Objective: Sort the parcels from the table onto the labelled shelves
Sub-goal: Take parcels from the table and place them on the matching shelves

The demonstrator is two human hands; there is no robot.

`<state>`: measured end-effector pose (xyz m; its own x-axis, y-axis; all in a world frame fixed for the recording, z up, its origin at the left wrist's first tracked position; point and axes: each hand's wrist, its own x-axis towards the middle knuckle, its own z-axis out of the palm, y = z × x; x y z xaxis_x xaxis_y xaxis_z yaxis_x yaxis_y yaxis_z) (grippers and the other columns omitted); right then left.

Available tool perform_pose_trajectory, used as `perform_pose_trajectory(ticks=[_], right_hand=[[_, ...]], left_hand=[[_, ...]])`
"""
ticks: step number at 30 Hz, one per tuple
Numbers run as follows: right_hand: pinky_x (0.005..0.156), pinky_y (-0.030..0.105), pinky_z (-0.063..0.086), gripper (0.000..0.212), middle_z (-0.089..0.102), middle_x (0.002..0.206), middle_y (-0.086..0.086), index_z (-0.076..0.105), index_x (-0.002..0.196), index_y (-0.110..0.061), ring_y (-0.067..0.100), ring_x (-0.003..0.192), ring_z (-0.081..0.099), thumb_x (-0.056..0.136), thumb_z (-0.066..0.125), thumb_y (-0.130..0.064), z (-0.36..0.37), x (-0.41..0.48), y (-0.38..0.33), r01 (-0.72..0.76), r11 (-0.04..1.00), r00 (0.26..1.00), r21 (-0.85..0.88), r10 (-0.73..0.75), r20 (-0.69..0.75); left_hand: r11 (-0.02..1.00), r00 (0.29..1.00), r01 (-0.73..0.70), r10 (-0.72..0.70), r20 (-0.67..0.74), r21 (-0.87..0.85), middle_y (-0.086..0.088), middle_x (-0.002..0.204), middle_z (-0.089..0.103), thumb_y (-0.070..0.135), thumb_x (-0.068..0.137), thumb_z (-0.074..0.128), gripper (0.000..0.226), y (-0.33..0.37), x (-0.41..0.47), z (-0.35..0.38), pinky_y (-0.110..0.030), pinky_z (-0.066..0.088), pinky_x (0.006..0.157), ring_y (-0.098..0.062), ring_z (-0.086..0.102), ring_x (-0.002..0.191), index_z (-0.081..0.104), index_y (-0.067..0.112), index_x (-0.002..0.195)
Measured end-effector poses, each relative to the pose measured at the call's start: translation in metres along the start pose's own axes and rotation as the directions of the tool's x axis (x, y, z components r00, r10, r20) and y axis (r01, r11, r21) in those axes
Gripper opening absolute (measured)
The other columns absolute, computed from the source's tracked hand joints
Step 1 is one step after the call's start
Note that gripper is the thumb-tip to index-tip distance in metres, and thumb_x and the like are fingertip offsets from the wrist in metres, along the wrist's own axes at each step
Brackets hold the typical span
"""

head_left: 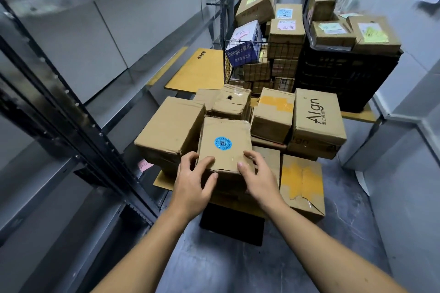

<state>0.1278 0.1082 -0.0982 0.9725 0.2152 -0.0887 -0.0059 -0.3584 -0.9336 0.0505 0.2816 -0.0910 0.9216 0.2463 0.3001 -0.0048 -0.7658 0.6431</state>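
Observation:
A small brown cardboard parcel with a round blue sticker (225, 143) lies on top of the heap of parcels on the low table (160, 181). My left hand (194, 179) grips its near left corner, fingers curled over the top edge. My right hand (257, 173) holds the near right corner the same way. Around it lie a larger plain box (170, 129) to the left, a box with yellow tape (273, 118) and a box printed "Algn" (317, 118) to the right. The metal shelves (71, 59) run along my left.
A wire basket (228, 64) full of parcels and a black crate (347, 78) topped with labelled boxes stand behind the heap. A pink label (144, 164) sticks to a lower shelf edge. A taped box (302, 185) overhangs the table's right front. Grey floor lies below me.

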Motion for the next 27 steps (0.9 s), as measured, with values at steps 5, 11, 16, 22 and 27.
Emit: perform_pose_trajectory(ticks=[5, 11, 16, 22, 27], right_hand=[[0.097, 0.038, 0.054, 0.030, 0.060, 0.122, -0.017, 0.057, 0.123, -0.039, 0.011, 0.118, 0.058, 0.095, 0.063, -0.031, -0.022, -0.011, 0.003, 0.035, 0.981, 0.999, 0.191, -0.033, -0.015], [0.104, 0.031, 0.049, 0.036, 0.055, 0.128, -0.017, 0.054, 0.132, -0.027, 0.009, 0.125, 0.054, 0.099, 0.057, -0.013, -0.043, -0.023, -0.002, 0.111, 0.938, 0.991, 0.330, -0.128, 0.030], [0.112, 0.037, 0.042, 0.039, 0.053, 0.136, -0.010, 0.053, 0.131, -0.042, -0.004, 0.125, 0.049, 0.102, 0.050, -0.016, -0.052, -0.025, -0.006, 0.208, 0.963, 0.968, 0.171, -0.228, 0.106], [0.113, 0.028, 0.032, 0.054, 0.039, 0.152, -0.001, 0.051, 0.143, -0.028, 0.014, 0.140, 0.036, 0.095, 0.050, -0.053, -0.062, -0.030, -0.022, 0.264, 0.954, 0.957, -0.141, -0.240, 0.164], [0.105, 0.039, 0.046, 0.067, 0.053, 0.136, -0.005, 0.035, 0.145, -0.044, 0.014, 0.123, 0.052, 0.086, 0.057, -0.067, -0.065, -0.033, -0.025, 0.242, 0.967, 0.947, -0.079, -0.217, 0.238]], left_hand=[[0.977, 0.975, -0.010, -0.038, -0.218, -0.214, 0.004, 0.119, 0.051, 0.033, 0.090, 0.055, 0.038, 0.024, -0.011, -0.009, -0.008, 0.039, 0.093, 0.003, 0.050, 0.111, 0.061, 0.021, 0.126], [0.919, 0.942, 0.213, -0.284, -0.182, -0.332, 0.006, 0.134, 0.045, 0.051, 0.089, 0.048, 0.058, 0.036, -0.014, -0.006, -0.027, 0.039, 0.106, -0.002, 0.046, 0.121, 0.043, 0.029, 0.143], [0.871, 0.945, 0.197, -0.290, -0.149, -0.451, 0.014, 0.130, 0.046, 0.060, 0.081, 0.047, 0.056, 0.043, -0.020, 0.001, -0.035, 0.040, 0.108, -0.001, 0.048, 0.122, 0.048, 0.038, 0.133], [0.900, 0.949, 0.187, -0.269, -0.164, -0.394, 0.012, 0.146, 0.034, 0.043, 0.083, 0.067, 0.058, 0.055, -0.026, 0.007, -0.014, 0.038, 0.096, 0.008, 0.040, 0.123, 0.049, 0.032, 0.138], [0.948, 0.967, 0.111, -0.172, -0.187, -0.298, 0.017, 0.141, 0.038, 0.057, 0.074, 0.062, 0.068, 0.066, -0.027, 0.005, -0.007, 0.032, 0.100, 0.009, 0.037, 0.128, 0.051, 0.034, 0.136]])
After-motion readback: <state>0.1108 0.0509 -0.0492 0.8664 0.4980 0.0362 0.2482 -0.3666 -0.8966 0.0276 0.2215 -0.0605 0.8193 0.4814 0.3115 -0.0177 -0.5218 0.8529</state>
